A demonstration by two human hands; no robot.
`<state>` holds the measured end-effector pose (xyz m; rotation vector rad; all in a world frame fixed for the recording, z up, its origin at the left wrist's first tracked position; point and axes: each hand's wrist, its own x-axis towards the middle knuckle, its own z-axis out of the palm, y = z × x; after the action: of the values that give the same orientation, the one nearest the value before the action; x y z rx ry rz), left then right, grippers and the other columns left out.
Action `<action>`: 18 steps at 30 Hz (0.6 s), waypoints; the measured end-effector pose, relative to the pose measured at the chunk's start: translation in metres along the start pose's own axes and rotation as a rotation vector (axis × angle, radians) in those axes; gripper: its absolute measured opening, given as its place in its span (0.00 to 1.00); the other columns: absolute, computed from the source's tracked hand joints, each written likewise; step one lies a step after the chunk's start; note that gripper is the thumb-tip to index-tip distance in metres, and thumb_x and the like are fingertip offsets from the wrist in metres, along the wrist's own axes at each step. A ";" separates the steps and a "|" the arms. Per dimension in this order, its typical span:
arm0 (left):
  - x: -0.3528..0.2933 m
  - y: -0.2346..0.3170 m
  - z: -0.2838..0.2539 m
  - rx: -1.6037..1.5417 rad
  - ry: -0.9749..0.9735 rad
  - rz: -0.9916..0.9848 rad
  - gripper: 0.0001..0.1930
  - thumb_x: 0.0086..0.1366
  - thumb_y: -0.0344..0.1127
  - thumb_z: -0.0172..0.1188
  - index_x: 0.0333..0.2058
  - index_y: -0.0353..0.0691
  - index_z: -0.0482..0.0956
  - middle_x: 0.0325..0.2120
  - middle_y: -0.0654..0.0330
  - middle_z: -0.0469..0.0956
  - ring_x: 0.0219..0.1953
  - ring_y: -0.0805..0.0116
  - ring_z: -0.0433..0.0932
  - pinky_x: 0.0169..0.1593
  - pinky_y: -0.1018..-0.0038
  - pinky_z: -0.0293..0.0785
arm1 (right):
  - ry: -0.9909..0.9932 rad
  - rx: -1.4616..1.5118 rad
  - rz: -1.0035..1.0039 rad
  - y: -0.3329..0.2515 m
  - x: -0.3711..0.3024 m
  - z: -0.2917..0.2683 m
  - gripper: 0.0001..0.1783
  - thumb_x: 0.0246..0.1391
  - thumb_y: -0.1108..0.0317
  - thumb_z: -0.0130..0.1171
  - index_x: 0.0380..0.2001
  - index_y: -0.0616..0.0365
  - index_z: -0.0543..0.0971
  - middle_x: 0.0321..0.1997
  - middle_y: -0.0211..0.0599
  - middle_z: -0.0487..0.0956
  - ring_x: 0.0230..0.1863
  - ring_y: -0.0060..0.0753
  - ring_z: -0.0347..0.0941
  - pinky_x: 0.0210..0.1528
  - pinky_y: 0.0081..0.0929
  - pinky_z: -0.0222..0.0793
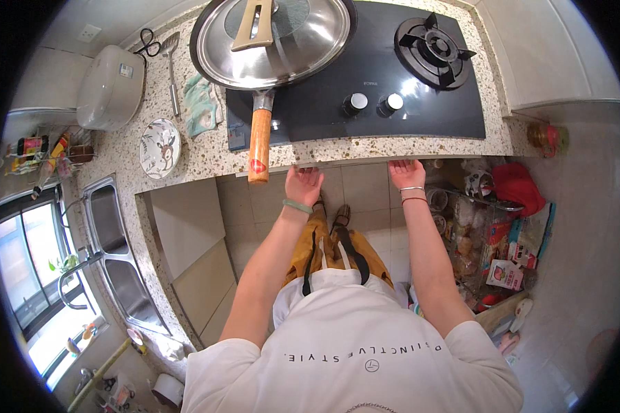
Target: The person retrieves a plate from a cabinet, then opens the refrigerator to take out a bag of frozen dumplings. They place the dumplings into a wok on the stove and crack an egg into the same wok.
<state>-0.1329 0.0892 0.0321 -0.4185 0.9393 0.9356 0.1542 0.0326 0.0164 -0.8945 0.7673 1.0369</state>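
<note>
Left grip (304,184) and right grip (406,175), palms upward, meet the pale panel edge (355,162) under the table (427,147), at upper centre of the frame. Their ends are hidden, so I cannot tell if they hold wide or narrow.

Dark block lettering (395,352) plus round emblem (372,365) across white shirt (355,320), upside down; small pale mark (370,84) on black hob (310,115); sticker (126,70) on white appliance (107,91), print too small to read.
</note>
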 end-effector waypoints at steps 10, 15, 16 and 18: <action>-0.009 -0.002 0.026 -0.042 0.003 0.020 0.26 0.69 0.55 0.33 0.50 0.39 0.63 0.55 0.55 0.60 0.60 0.58 0.57 0.64 0.55 0.50 | -0.005 -0.048 -0.044 0.002 0.020 0.011 0.32 0.52 0.36 0.46 0.44 0.55 0.70 0.48 0.35 0.71 0.47 0.38 0.65 0.53 0.43 0.60; -0.011 0.001 0.023 -0.037 0.002 0.017 0.27 0.69 0.56 0.32 0.49 0.38 0.65 0.54 0.54 0.62 0.60 0.57 0.57 0.64 0.55 0.51 | -0.013 -0.044 -0.070 0.008 0.010 0.025 0.36 0.53 0.34 0.39 0.49 0.55 0.70 0.55 0.40 0.69 0.54 0.44 0.64 0.56 0.49 0.57; -0.011 0.000 0.021 -0.043 0.006 0.018 0.27 0.69 0.56 0.32 0.49 0.38 0.64 0.54 0.54 0.63 0.60 0.57 0.57 0.64 0.55 0.51 | -0.012 -0.050 -0.077 0.009 0.008 0.026 0.36 0.53 0.34 0.39 0.49 0.55 0.70 0.55 0.41 0.70 0.54 0.44 0.64 0.56 0.49 0.57; -0.012 -0.002 0.021 -0.048 0.008 0.016 0.27 0.69 0.56 0.32 0.49 0.37 0.64 0.54 0.54 0.63 0.60 0.57 0.57 0.64 0.55 0.50 | -0.050 -0.020 -0.081 0.008 0.014 0.021 0.36 0.53 0.34 0.40 0.48 0.54 0.70 0.54 0.40 0.71 0.54 0.44 0.65 0.56 0.51 0.58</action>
<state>-0.1240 0.0966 0.0538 -0.4562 0.9302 0.9727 0.1539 0.0587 0.0116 -0.9066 0.6745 0.9935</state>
